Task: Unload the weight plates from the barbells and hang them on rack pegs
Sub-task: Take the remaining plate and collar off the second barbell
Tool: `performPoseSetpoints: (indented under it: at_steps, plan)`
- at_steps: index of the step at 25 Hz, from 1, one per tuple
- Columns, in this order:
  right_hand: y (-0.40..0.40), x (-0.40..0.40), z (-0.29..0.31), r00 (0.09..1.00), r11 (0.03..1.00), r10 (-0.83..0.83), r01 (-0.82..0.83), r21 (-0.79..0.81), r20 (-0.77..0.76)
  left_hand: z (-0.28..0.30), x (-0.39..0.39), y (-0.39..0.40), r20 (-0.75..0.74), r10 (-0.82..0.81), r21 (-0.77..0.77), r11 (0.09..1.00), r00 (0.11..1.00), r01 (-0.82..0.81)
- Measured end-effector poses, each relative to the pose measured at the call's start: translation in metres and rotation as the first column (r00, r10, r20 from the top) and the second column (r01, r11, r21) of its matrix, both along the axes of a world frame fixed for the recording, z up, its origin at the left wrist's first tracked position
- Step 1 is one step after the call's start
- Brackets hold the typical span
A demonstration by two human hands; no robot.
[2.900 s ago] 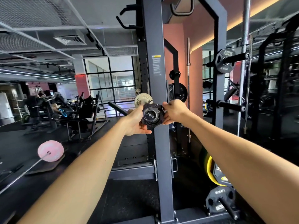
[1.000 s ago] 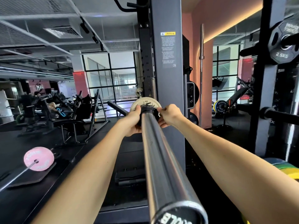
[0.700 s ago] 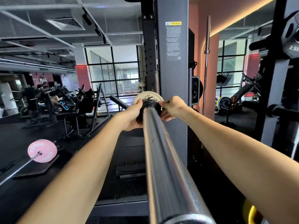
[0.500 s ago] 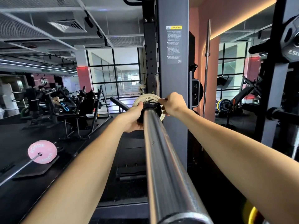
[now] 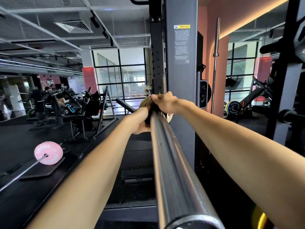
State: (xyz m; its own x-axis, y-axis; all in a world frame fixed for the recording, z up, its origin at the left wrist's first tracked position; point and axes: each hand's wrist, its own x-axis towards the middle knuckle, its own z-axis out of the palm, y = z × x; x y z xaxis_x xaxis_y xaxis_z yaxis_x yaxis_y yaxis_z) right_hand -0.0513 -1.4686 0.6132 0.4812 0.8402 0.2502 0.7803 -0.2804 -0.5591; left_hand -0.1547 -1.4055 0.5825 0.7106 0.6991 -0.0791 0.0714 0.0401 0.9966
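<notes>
Head view has both hands out along the barbell sleeve (image 5: 171, 162), left hand (image 5: 140, 121) wrapped round the dark collar, right hand (image 5: 165, 103) pinching the pale plate's (image 5: 145, 102) rim (beside the rack upright (image 5: 181, 80)), so next comes sliding collar, then plate, off the end.

The black rubber gym floor (image 5: 24, 146) carries a flat black mat (image 5: 49, 171), on which a pink round weight plate (image 5: 48, 152) rests.

L forearm (image 5: 92, 171) bare, no sleeve | R forearm (image 5: 239, 146) same
</notes>
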Motion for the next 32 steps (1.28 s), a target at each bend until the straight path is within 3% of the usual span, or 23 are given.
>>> performPoseSetpoints:
  at_steps: [3,5,8,10,22,27,30,32]
  plan:
    - [-0.006,0.01,-0.007,0.999,0.968,0.01,0.003,0.25,-0.048,0.004,0.002,-0.001,0.0,0.039,-0.013,0.999,0.999,-0.039]
    - [-0.01,0.019,-0.01,0.977,0.923,-0.063,0.135,0.359,-0.206,0.008,0.005,-0.002,-0.026,0.058,-0.006,0.998,0.998,-0.059]
    - [-0.014,0.022,-0.023,0.888,0.94,-0.111,0.239,0.243,-0.446,0.012,0.009,-0.009,-0.068,0.115,0.065,0.992,0.991,-0.111]
    - [-0.016,0.017,-0.026,0.859,0.95,-0.119,0.244,0.193,-0.497,0.013,0.008,-0.013,-0.061,0.122,0.066,0.991,0.991,-0.118]
    - [-0.017,0.005,-0.027,0.881,0.957,-0.134,0.234,0.172,-0.453,0.014,0.015,0.003,-0.08,0.071,0.079,0.995,0.994,-0.064]
    - [-0.014,0.006,-0.026,0.885,0.951,-0.15,0.251,0.182,-0.44,0.012,0.015,0.011,-0.096,0.004,0.011,1.0,0.995,-0.003]
    - [-0.014,0.007,-0.029,0.886,0.95,-0.154,0.255,0.182,-0.436,0.009,0.017,0.013,-0.088,0.018,0.046,0.999,0.996,-0.014]
    - [-0.017,0.01,-0.03,0.894,0.955,-0.141,0.236,0.18,-0.425,0.011,0.016,0.016,-0.163,0.024,0.111,0.994,0.986,-0.006]
